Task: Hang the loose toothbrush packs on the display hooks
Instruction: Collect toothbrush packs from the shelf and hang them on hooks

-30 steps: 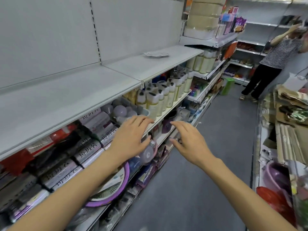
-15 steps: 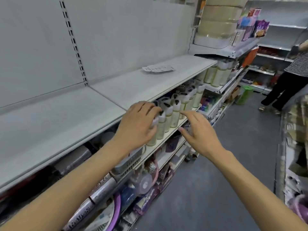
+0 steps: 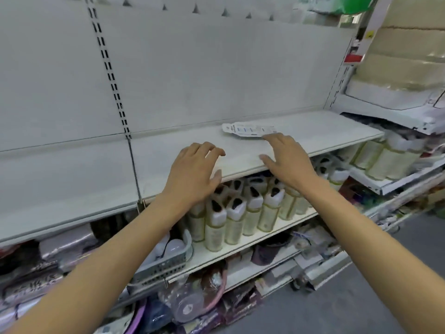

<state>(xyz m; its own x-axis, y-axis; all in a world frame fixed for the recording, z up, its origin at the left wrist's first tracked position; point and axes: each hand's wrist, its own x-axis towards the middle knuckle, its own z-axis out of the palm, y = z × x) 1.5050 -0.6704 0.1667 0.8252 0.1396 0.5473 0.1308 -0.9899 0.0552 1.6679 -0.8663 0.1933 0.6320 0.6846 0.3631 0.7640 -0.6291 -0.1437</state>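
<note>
One flat bunch of toothbrush packs (image 3: 249, 131) lies on the shelf (image 3: 313, 136) just beyond the right hand (image 3: 286, 160), whose fingertips nearly touch it; the pack count is unclear. Both hands are open and empty, the left hand (image 3: 195, 174) nearer the shelf edge. I judge a hasty pinch could push the thin packs back or fan them apart.

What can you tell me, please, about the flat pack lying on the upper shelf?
The flat pack is white card with small blue print, too blurred to read. It lies flat and alone on the bare white shelf, long side across, near the back panel. The right hand reaches over the shelf edge, fingertips at the pack's right end; contact is unclear. No hooks are visible.
</note>
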